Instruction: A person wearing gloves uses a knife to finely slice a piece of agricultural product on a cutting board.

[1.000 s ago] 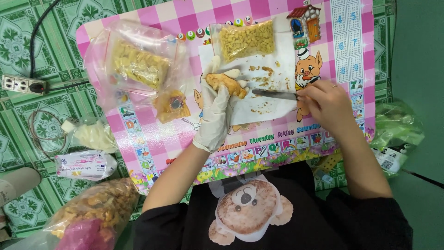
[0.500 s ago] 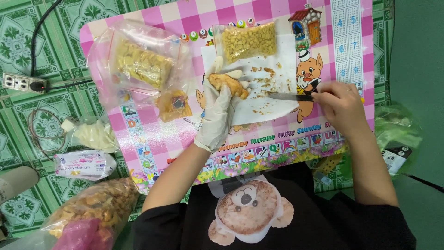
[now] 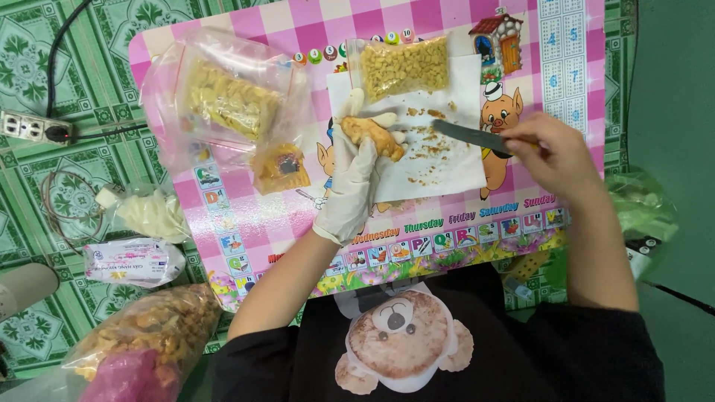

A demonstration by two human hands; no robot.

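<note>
My left hand (image 3: 356, 179), in a white glove, holds a golden-brown piece of food (image 3: 372, 135) over a white paper sheet (image 3: 447, 167) strewn with crumbs. A knife (image 3: 471, 137) lies in my bare right hand (image 3: 553, 155), its dark blade pointing left toward the food, a little apart from it. Just behind the paper sits a clear bag of small yellow pieces (image 3: 406, 67). All of this rests on a pink checked children's mat (image 3: 246, 231).
Two clear bags with yellow food (image 3: 227, 100) and an orange item (image 3: 281, 167) lie on the mat's left part. On the green patterned floor are a power strip (image 3: 33, 128), a white packet (image 3: 134, 262), a bag of brown snacks (image 3: 145, 339) and a green bag (image 3: 644, 212).
My right hand has drawn the knife to the right, away from the food piece. The left hand keeps the piece in place.
</note>
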